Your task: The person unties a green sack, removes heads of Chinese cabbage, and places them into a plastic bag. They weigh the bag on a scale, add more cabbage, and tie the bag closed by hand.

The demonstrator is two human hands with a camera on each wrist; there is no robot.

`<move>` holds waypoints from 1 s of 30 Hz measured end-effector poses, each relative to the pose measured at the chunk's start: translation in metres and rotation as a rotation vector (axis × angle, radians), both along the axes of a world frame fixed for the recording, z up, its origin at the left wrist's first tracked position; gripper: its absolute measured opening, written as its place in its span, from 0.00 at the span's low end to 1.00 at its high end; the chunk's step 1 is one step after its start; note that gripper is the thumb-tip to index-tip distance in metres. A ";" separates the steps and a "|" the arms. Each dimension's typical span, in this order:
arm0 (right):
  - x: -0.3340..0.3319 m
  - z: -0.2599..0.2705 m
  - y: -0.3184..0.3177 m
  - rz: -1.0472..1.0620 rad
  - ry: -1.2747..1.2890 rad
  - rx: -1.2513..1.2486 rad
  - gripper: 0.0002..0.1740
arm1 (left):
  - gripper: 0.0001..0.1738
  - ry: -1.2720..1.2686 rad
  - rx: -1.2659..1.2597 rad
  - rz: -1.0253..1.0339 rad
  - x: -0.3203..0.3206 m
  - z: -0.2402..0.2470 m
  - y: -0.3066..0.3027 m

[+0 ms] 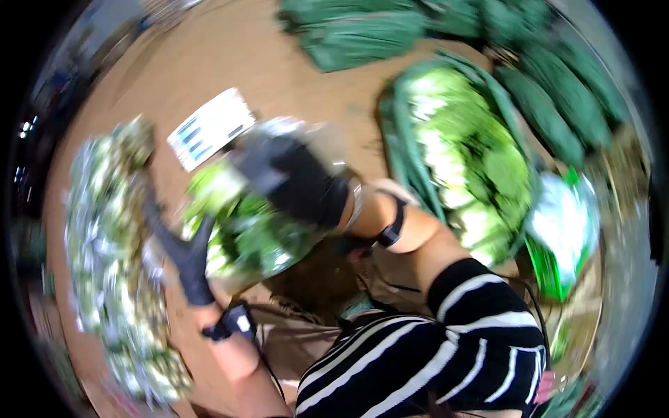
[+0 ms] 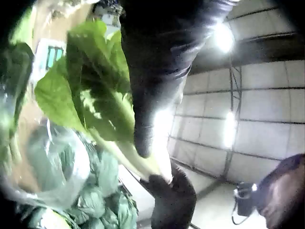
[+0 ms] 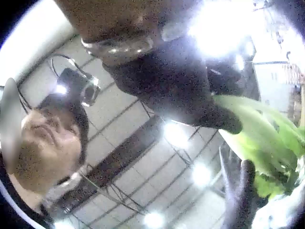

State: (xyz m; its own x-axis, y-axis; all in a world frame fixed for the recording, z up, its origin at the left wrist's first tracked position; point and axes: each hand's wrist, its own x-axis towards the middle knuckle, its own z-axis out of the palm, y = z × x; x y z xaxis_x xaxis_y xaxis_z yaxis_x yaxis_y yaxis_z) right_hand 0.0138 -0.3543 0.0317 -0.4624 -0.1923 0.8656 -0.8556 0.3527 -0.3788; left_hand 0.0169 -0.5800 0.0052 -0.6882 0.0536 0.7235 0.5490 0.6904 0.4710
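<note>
In the head view my right hand [image 1: 296, 177], in a dark glove and blurred, reaches over leafy greens with pale stems and clear plastic [image 1: 282, 263] around them. In the right wrist view its fingers grip the pale base of a head of leafy greens [image 3: 252, 133]. Also gloved, my left hand [image 1: 187, 261] is at the left side of the greens, fingers straight and thumb spread apart. The left wrist view shows broad green leaves [image 2: 90, 90] tapering to a pale stem beside that hand.
Along the left of the table [image 1: 300, 90] lies a long row of plastic-wrapped vegetables [image 1: 111, 258]. A printed white sheet [image 1: 212, 129] is beyond the greens. To the right stand a green bag full of leafy heads [image 1: 481, 160] and a white plastic bundle [image 1: 561, 216]. Green sacks [image 1: 362, 38] line the back.
</note>
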 end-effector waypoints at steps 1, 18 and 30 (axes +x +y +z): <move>0.029 0.015 0.007 -0.303 0.061 0.430 0.15 | 0.57 0.040 -0.120 -0.020 0.012 0.016 0.018; 0.077 -0.100 0.253 -0.207 -0.639 -1.109 0.20 | 0.39 -0.350 -0.199 -0.617 0.085 0.007 0.145; 0.015 -0.242 0.500 -1.031 -0.527 1.323 0.30 | 0.17 -0.279 0.119 0.236 0.048 -0.031 -0.015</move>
